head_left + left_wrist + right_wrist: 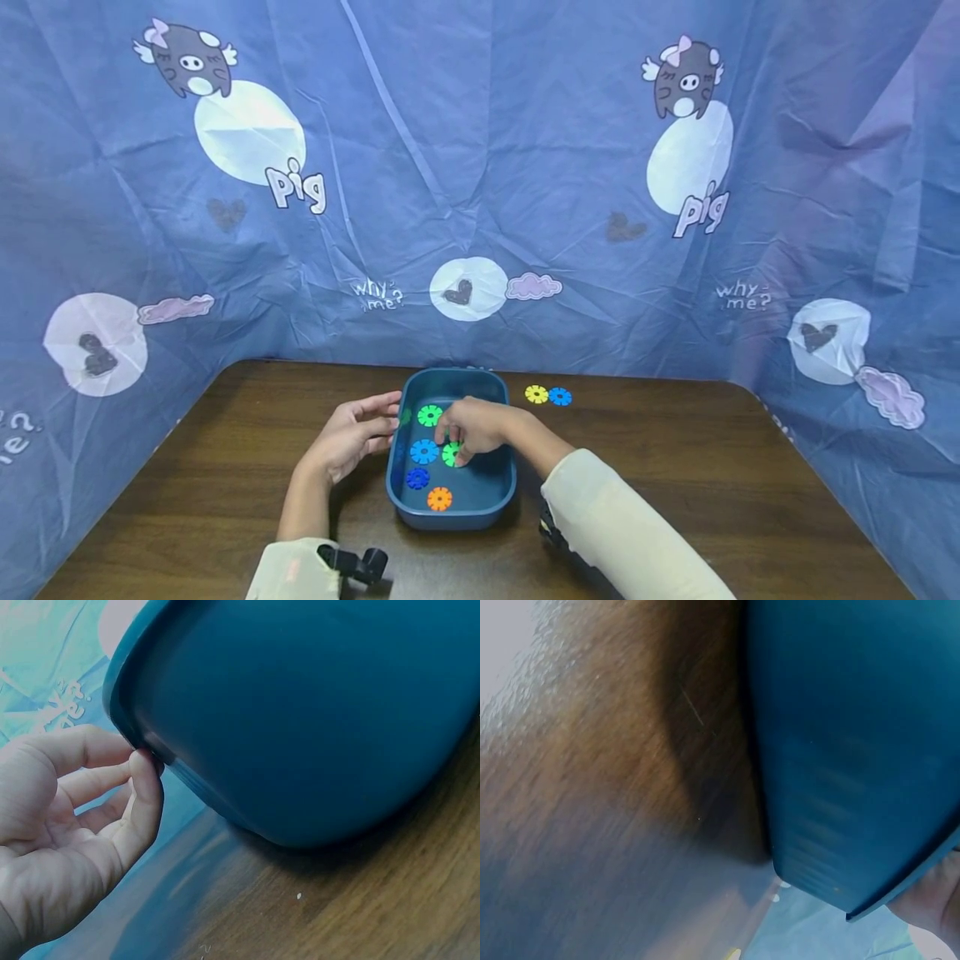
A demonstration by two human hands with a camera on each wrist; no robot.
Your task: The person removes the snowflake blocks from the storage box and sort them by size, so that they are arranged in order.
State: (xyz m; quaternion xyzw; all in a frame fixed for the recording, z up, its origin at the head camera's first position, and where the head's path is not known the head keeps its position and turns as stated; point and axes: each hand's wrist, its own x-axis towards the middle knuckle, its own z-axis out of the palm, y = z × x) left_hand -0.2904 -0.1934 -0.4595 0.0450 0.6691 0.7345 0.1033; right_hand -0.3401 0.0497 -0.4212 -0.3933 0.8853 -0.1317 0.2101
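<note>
Though head-view only, green discs (430,416)

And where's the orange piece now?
The orange piece lies inside the blue tub, at its end nearest the person in the head view, just right of the dark blue piece.

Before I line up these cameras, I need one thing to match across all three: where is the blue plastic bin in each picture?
Head: the bin stands below centre, slightly left.
Left wrist: the bin fills the upper middle and right.
Right wrist: the bin takes up most of the right half.
Shared landmark: the brown wooden tabletop, visible in every view.
</note>
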